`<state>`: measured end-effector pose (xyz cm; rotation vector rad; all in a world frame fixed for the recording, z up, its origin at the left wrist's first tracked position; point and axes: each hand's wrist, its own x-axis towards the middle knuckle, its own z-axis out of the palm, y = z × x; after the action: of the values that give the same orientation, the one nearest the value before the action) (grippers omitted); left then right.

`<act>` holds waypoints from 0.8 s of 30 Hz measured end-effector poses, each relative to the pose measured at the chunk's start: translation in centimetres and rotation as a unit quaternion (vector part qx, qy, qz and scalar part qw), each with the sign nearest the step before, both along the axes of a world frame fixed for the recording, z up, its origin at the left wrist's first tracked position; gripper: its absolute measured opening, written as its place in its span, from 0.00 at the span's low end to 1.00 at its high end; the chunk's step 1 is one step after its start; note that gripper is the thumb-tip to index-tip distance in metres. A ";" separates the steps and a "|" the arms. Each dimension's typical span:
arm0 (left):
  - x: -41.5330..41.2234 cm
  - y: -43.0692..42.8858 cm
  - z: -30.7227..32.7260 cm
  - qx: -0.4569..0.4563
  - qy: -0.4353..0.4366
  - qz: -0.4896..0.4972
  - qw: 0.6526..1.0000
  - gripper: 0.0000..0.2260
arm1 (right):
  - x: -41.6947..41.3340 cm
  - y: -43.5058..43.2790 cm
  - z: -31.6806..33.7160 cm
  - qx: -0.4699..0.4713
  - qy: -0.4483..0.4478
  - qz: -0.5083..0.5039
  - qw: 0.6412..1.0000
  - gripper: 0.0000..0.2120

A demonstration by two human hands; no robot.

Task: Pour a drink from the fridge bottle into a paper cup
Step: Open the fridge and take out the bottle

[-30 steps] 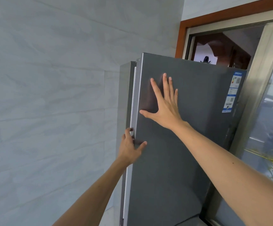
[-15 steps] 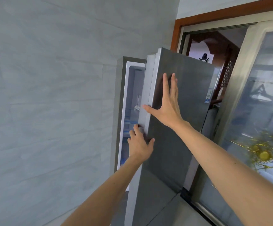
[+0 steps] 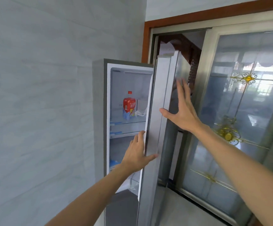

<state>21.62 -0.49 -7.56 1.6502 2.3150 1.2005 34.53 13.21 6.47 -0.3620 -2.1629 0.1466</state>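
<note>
Left hand [image 3: 136, 154]: grip open, holding nothing; fingers straight along the inner side of the door [image 3: 161, 103], thumb laid across its edge. Right hand [image 3: 184, 110]: grip open, palm and spread fingers flat on the door's outer face, thumb at the edge, higher than the left. Door: well ajar, seen nearly edge-on, hinged on the right. Fridge [image 3: 100, 119]: tall, grey, against a pale tiled wall [image 3: 34, 95]. Bottle [image 3: 129, 105]: red cap, red label, upright on a glass shelf [image 3: 127, 123] in the upper part, apart from both hands. Cup: not in view. Glass panel [image 3: 240, 115]: sliding, gold ornament, just behind the door. Step, as judged: opening the fridge; bottle not yet reached. Hazards: a hard push could knock the door into the glass panel; once released, the door could swing onto the reaching arm; a chilled bottle may be slick and slip from a loose hold.
</note>
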 end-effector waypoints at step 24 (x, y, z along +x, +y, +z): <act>13.6 9.8 1.8 -0.104 0.069 -0.323 0.938 0.52 | 20.4 3.1 2.1 -0.028 -0.005 -0.223 0.974 0.49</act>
<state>35.22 9.32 -5.71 2.1984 1.6412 0.6916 54.89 16.35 8.55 -0.8692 -2.0345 -0.0488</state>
